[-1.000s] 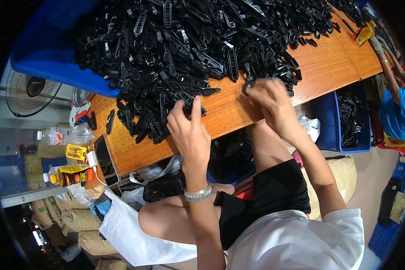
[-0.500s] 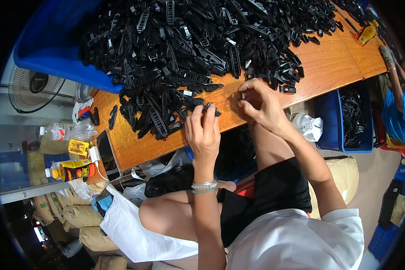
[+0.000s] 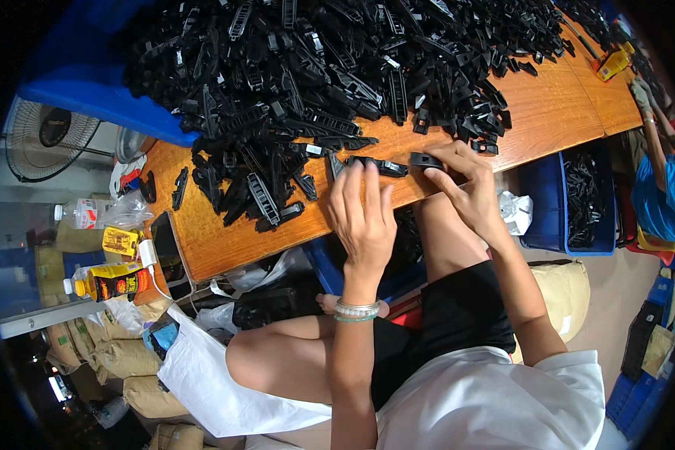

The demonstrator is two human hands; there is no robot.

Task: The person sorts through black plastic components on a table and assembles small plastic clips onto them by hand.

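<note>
My left hand (image 3: 361, 217) rests at the table's near edge, its fingers curled over one end of a long black plastic part (image 3: 390, 168). The part's other end sticks out to the right, toward my other hand. Between thumb and fingers, my right hand (image 3: 466, 184) pinches a small black plastic piece (image 3: 421, 159). A narrow gap separates this piece from the long part. Just beyond both hands lies a big heap of black plastic parts (image 3: 300, 82), some ladder-like. My left fingers partly hide the long part's left end.
A blue bin (image 3: 75, 105) leans over the table (image 3: 202, 251) at the far left. Another blue bin (image 3: 541, 202) with black parts stands at right. Bottles (image 3: 112, 283), a fan (image 3: 51, 142) and sacks (image 3: 139, 360) are at left. A co-worker's arm (image 3: 656, 142) shows at far right.
My left hand has shifted right, and the long part now lies under its fingers. My right hand now holds a small black piece; its grip showed no clear piece before.
</note>
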